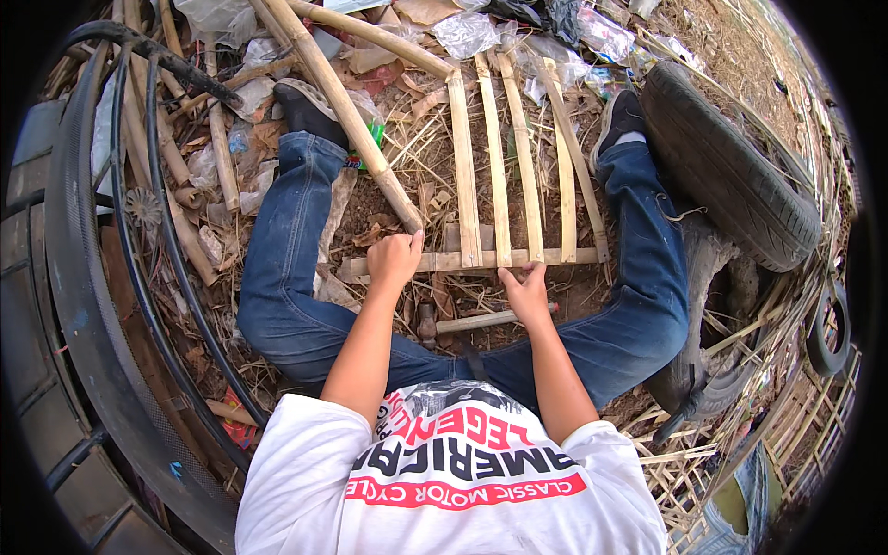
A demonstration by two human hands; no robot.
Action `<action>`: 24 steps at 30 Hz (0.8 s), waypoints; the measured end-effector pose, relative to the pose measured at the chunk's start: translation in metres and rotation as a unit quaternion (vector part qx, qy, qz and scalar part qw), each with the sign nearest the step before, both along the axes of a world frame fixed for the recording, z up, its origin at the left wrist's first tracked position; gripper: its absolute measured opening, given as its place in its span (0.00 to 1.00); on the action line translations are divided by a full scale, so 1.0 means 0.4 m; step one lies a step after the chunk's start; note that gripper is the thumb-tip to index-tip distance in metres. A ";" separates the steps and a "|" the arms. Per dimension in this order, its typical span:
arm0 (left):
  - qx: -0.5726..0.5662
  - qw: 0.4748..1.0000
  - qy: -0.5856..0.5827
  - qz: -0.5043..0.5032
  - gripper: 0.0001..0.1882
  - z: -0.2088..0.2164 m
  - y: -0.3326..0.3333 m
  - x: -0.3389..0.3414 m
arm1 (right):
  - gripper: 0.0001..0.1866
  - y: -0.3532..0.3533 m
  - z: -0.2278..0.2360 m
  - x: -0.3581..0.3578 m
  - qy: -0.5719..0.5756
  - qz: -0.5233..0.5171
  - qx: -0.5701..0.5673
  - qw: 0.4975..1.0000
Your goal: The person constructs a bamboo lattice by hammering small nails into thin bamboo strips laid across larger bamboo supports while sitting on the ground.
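Observation:
A frame of pale bamboo slats (493, 166) lies on the ground between my outstretched legs. Several slats meet a bamboo crosspiece (444, 262) at their near ends. My left hand (392, 263) is closed at the lower end of a long round bamboo pole (342, 111), over the crosspiece's left part; its curled fingers are partly hidden. At the crosspiece's near edge, below the middle slats, my right hand (526, 294) pinches it with thumb and fingers. Just nearer to me, a hammer lies on the soil, its dark head (426, 325) left and its pale handle (490, 320) right.
A worn tyre (731, 166) leans beyond my right leg, beside a grey log (698, 287). A black metal-framed seat or chair (120, 305) stands close on my left. Plastic litter (467, 35) and bamboo poles (171, 157) cover the far ground; woven bamboo (786, 407) lies at right.

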State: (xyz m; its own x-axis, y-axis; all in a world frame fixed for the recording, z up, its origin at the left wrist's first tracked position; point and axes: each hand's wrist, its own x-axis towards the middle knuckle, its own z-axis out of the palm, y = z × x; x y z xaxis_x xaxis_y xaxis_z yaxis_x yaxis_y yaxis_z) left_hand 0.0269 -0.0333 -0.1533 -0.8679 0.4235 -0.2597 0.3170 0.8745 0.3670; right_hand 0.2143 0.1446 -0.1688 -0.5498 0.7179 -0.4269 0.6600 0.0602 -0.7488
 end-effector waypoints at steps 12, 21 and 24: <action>0.064 0.997 0.015 0.046 0.27 -0.035 0.012 0.013 | 0.18 0.006 0.043 -0.036 0.215 -0.190 -0.169 0.943; 0.093 0.992 -0.084 0.027 0.24 0.003 0.035 -0.024 | 0.21 0.012 -0.011 -0.034 0.214 -0.195 -0.136 0.948; 0.149 0.973 -0.158 -0.079 0.40 0.042 0.041 -0.035 | 0.25 -0.015 -0.027 -0.026 0.173 -0.234 -0.154 0.944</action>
State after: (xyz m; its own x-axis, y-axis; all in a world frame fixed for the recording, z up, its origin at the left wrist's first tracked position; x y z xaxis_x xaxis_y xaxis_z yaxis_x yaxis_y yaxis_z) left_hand 0.0130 -0.0167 -0.1364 -0.6825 0.6423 -0.3487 0.2682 0.6639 0.6981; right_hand 0.2038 0.1386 -0.1796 -0.3472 0.7878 -0.5087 0.2727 -0.4342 -0.8586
